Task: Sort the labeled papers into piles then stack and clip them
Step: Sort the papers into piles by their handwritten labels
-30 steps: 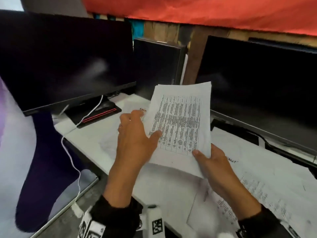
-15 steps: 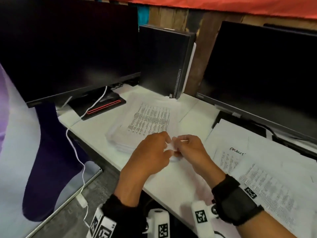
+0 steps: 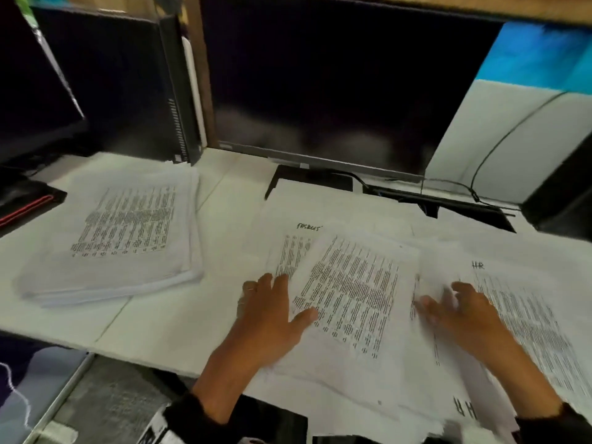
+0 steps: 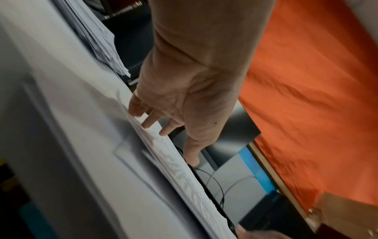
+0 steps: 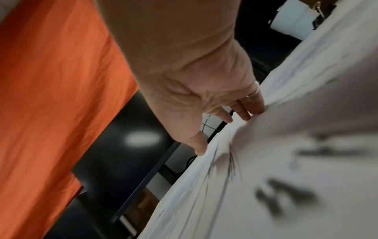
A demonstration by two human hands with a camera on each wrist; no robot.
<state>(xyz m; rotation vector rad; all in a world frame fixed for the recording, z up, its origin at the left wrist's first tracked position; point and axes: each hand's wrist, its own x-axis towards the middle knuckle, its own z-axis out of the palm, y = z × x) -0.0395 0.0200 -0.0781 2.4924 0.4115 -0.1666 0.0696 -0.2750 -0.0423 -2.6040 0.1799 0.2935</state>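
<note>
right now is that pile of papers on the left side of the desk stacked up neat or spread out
Stacked. The pile lies as one thick block with its edges roughly lined up, apart from both hands; the loose sheets in the middle overlap askew.

Dim indoor light; head view motion-blurred, edges warped; wrist views smeared, paper foreground out of focus.
</note>
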